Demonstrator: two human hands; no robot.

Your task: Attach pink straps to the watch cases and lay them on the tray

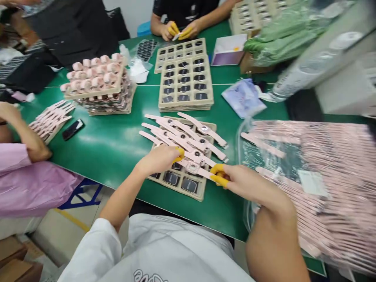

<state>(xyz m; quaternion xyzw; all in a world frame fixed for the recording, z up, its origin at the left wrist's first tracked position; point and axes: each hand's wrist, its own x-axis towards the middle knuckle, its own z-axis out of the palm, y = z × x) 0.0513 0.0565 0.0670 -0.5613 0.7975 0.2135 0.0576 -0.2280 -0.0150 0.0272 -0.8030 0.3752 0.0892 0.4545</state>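
Note:
My left hand (164, 158) and my right hand (227, 177), both with yellow finger cots, grip the two ends of a pink watch (193, 167). Its pale case hangs between them, over the near part of a beige tray (200, 196). Dark square watch faces (189, 185) sit in the tray's near pockets. Just beyond my hands, several pink watches (183, 136) lie slantwise across the same tray with their straps stretched out. My left fingertips are partly hidden behind the hand.
At right lies a clear bag of pink straps (337, 176). Beyond are stacked trays of dark faces (185, 84), a stack of pink watches (96, 78), a phone (73, 129) and a blue-white packet (243, 98). Across the green table (117, 145), a co-worker's hands (180, 31) hold something small.

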